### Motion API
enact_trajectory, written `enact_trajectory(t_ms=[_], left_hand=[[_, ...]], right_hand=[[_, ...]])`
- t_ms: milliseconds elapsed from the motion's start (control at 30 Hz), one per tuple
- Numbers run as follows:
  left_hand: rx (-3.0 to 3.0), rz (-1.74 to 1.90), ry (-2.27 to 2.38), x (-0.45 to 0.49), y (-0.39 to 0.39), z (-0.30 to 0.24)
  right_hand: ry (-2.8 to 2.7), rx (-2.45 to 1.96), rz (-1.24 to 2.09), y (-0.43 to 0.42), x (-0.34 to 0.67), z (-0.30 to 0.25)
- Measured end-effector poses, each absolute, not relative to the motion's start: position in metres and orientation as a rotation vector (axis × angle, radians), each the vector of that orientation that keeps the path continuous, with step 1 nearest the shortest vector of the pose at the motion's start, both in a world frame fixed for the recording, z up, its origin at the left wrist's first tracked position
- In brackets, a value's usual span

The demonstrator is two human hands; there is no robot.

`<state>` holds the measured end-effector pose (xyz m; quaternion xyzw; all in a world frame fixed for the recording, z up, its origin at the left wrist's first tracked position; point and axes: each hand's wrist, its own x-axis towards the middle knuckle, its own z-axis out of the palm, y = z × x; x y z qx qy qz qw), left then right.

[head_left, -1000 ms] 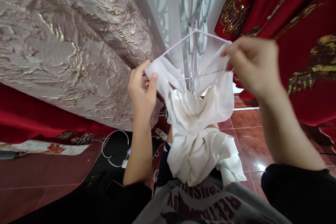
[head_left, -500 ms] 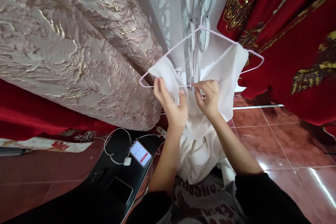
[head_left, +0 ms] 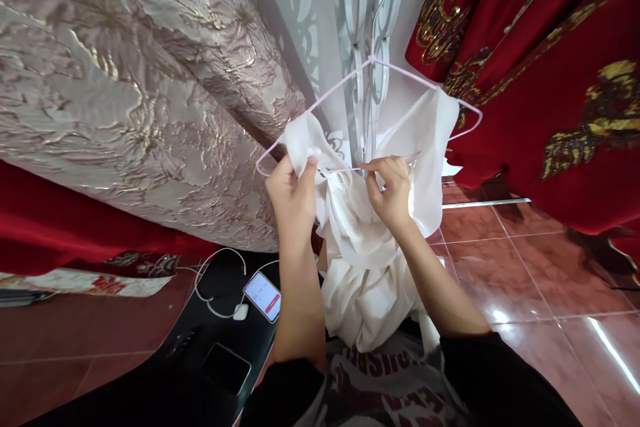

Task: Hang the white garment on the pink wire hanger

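Note:
A white sleeveless garment (head_left: 367, 213) hangs by its shoulders on a pale pink hanger (head_left: 341, 84), its lower part bunched in my lap. My left hand (head_left: 294, 197) grips the garment's left shoulder, thumb in front and the other fingers mostly hidden behind the cloth. With fingertips pinched together, my right hand (head_left: 393, 192) holds the hanger's bottom bar near its middle. The right shoulder of the garment drapes over the hanger's other arm, untouched by either hand.
White scrolled metalwork (head_left: 380, 70) stands behind the hanger. A patterned pinkish curtain (head_left: 150, 100) hangs at left, a red gold-trimmed drape (head_left: 525, 100) at right. On a black seat (head_left: 200, 340) lie a lit phone (head_left: 263, 296) and a white cable (head_left: 213, 260). Red tiles (head_left: 525, 260) cover the floor.
My left hand has shifted left and closed on the garment's shoulder, which now folds under the thumb. My right hand keeps its pinch on the bar. The hanger sits slightly further left.

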<state>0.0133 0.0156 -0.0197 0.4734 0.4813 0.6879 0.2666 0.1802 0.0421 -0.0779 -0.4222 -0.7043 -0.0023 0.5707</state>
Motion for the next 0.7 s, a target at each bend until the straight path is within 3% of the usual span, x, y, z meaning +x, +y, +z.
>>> enact_trajectory(t_ms=[333, 700], left_hand=[[1.009, 1.713, 1.103, -0.017, 0.011, 0.023], [1.570, 1.713, 1.640, -0.032, 0.011, 0.004]], right_hand=[[-1.779, -0.972, 0.149, 0.032, 0.187, -0.063], [-1.770, -0.985, 0.136, 0.037, 0.192, -0.071]])
